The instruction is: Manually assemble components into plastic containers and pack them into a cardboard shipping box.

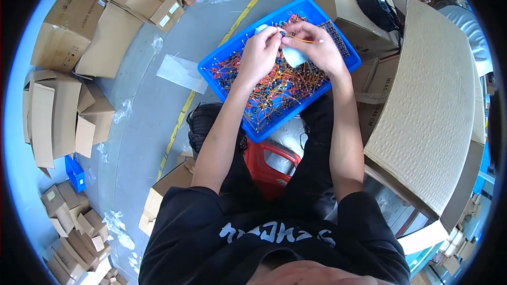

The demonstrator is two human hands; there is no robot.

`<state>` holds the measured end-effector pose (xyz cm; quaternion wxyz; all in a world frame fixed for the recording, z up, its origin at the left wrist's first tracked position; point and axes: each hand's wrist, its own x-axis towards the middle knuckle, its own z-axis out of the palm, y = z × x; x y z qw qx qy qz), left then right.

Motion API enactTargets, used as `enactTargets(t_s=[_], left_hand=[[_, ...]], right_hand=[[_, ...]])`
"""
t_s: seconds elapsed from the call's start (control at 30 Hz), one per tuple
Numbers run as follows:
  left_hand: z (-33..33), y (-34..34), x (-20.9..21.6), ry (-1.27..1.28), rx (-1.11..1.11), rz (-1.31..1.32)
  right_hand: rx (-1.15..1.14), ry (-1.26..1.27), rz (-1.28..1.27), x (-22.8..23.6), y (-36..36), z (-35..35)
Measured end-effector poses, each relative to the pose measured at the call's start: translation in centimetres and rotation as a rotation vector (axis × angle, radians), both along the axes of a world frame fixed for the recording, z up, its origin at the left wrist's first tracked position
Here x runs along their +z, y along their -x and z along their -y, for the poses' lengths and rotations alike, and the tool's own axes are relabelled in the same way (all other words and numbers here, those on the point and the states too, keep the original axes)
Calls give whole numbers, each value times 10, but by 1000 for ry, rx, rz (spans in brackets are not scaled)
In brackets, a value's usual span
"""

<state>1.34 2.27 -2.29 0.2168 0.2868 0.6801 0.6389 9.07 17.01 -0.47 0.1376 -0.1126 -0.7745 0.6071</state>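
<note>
In front of me lies a blue plastic bin (pixel 214 82), full of small dark and red parts with thin orange wires (pixel 277 92). Above its far half, my left hand (pixel 260 55) and my right hand (pixel 323 50) meet with fingertips pinched together. Between them is a small dark part with orange wires (pixel 283 34), its wires running out to the right under my right fingers to a small white end. A pale, smooth sheet-like piece (pixel 294 57) shows just below my right fingers. At the bin's right end sit dark parts packed in neat rows (pixel 335 37).
Large cardboard boxes (pixel 422 111) stand close on my right, with a black case (pixel 376 6) on one. More open boxes (pixel 68 26) line the left. A red stool (pixel 266 166) shows between my legs. Clear plastic scraps (pixel 182 73) lie on the grey floor.
</note>
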Motion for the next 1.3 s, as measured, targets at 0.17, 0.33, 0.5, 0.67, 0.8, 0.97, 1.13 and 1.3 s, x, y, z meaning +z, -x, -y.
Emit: enactTargets(t_s=[0.17, 0.33, 0.5, 0.67, 0.8, 0.97, 1.13, 1.3], left_hand=[[-3, -6, 12, 177, -22, -142], [8, 16, -10, 324, 44, -171], [12, 17, -24, 397, -39, -302], [12, 21, -14, 446, -38, -286], [3, 2, -7, 91, -188, 19], [10, 15, -4, -179, -169, 228], [20, 23, 5, -270, 33, 364], [30, 30, 9, -243, 132, 338]], right_hand=[[-150, -162, 54, -12, -6, -17], [-175, -466, 189, -12, -12, -14], [-217, -145, 139, -9, -9, -23], [-202, 286, -95, 2, -5, -19], [-120, 368, -80, 9, -2, -7], [45, 683, -176, 27, 4, 4], [-67, -289, 133, -43, 19, -35], [441, -914, 593, -113, 2, -15]])
